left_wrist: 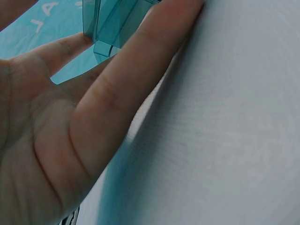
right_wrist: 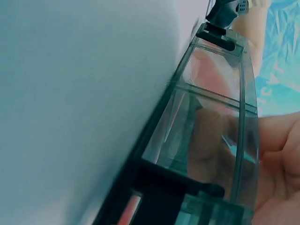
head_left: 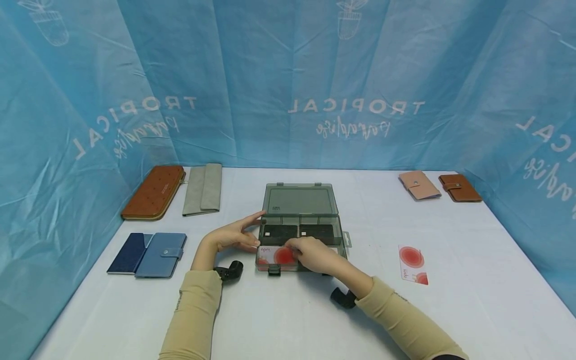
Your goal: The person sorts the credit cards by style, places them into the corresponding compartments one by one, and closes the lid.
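The head view showed a see-through box (head_left: 290,268) in the middle of the table (head_left: 279,320), with its lid (head_left: 300,200) up. The left hand (head_left: 234,236) touched the box's left side, its fingers loose and spread, not wrapped around anything. The right hand (head_left: 315,254) reached into the front of the box, at the right end of a red and white card (head_left: 272,254) in the front left part. I could not tell if its fingers pinched the card. Two black cards (head_left: 280,234) lay in the back parts. A loose card (head_left: 413,265) lay on the table to the right. A brown wallet (head_left: 154,193), a grey wallet (head_left: 202,190) and a blue wallet (head_left: 159,256) were on the left. A pink wallet (head_left: 419,185) and a small wallet (head_left: 460,188) sat at the back right. The left wrist view showed long, straight fingers and a bit of the box by one fingertip. The right wrist view showed fingers through the box's clear wall, but their tips were not clear.
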`<state>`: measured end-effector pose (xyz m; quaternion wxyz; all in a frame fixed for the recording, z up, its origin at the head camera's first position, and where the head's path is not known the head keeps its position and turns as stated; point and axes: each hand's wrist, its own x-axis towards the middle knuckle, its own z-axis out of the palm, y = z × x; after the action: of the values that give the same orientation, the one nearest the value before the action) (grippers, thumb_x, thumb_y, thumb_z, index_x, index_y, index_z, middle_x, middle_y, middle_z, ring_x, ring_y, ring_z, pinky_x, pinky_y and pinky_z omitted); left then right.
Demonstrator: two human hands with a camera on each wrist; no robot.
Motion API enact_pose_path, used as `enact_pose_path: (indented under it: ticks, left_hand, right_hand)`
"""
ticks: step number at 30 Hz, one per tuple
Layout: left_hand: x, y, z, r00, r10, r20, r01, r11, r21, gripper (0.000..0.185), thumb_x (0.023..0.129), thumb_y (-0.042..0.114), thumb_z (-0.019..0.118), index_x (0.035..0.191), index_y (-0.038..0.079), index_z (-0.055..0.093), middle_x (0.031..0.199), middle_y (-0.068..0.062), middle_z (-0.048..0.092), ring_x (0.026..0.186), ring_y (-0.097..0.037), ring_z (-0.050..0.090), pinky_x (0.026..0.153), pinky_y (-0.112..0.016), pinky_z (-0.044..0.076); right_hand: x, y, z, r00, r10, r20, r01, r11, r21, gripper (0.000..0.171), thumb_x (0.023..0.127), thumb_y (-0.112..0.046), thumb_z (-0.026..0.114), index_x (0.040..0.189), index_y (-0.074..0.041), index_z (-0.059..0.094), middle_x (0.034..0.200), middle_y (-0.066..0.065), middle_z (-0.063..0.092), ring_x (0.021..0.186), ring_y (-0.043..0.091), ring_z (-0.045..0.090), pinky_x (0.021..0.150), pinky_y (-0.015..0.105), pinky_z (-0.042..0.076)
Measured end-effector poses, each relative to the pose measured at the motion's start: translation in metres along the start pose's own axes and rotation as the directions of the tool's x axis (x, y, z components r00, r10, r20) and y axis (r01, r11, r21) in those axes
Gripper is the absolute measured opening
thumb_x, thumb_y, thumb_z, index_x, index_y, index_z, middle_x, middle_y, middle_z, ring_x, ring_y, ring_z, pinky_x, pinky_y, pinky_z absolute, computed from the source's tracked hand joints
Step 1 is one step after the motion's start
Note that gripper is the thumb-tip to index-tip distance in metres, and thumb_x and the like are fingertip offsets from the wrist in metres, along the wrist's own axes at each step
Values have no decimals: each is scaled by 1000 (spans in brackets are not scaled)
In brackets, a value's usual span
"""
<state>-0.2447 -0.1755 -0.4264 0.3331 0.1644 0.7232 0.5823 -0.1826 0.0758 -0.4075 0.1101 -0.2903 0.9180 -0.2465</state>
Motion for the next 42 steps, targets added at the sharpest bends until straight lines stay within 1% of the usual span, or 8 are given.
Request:
enact_pose_path:
  ticks: [4,10,14,19,28,35,39,42]
  left_hand:
    - [0,-2,-1,1000,17,13,-18,1000,15,93,82,4,66,151,20,5,151,-24,2,88,-20,62,86,-41,52]
    - [-3,-3,-2,995,77,66,-79,996,29,97,80,20,73,151,24,7,149,-29,-2,89,-19,62,86,-39,52]
    - [-2,-1,-3,999,31,26,-32,999,27,99,79,15,72,151,22,5,151,-24,1,88,-19,61,86,-41,52]
    - [2,-2,-4,1000,1,3,-1,1000,8,95,81,3,67,151,21,4,152,-22,3,87,-20,61,85,-40,52]
    - [0,-3,-2,1000,-12,0,12,1000,16,95,81,5,68,151,22,5,152,-21,3,87,-19,62,82,-37,53]
    - [-2,-2,-2,1000,-5,8,5,1000,8,95,82,4,67,151,20,3,152,-22,1,86,-18,62,83,-37,53]
    - [-1,-2,-3,1000,-5,7,5,1000,1,95,82,4,67,151,22,4,152,-20,2,86,-19,61,84,-39,53]
    - [1,-4,-3,1000,-1,14,1,1000,0,95,82,5,67,151,22,4,152,-21,1,87,-19,62,85,-39,53]
  right_hand:
    - [-2,-3,1,999,30,-19,-31,996,-88,30,95,-12,50,123,-13,60,112,4,65,100,18,62,81,36,53]
    - [-4,-5,1,997,80,-11,-81,990,-117,29,97,-17,47,125,-17,51,106,6,66,74,14,58,61,30,48]
    - [-4,-5,0,995,95,-10,-95,989,-113,27,97,-16,48,123,-17,51,103,6,65,68,12,52,57,28,43]
    - [-4,-5,-2,997,74,-2,-74,986,-148,31,95,-16,51,126,-15,54,101,5,67,76,13,58,56,26,43]
    - [-31,19,-30,995,48,-91,-44,998,49,33,93,-13,54,125,-11,56,73,-4,59,55,8,45,52,25,41]
    - [-64,59,-54,975,95,-200,-69,989,132,28,91,-10,57,119,-9,60,82,2,61,67,12,50,57,26,44]
    - [-84,80,-63,973,126,-192,-93,981,172,29,91,-10,57,120,-9,59,88,6,62,75,16,54,60,29,46]
    - [-101,96,-68,981,126,-148,-104,984,147,37,89,-11,60,125,-6,54,105,12,60,91,25,56,73,39,49]
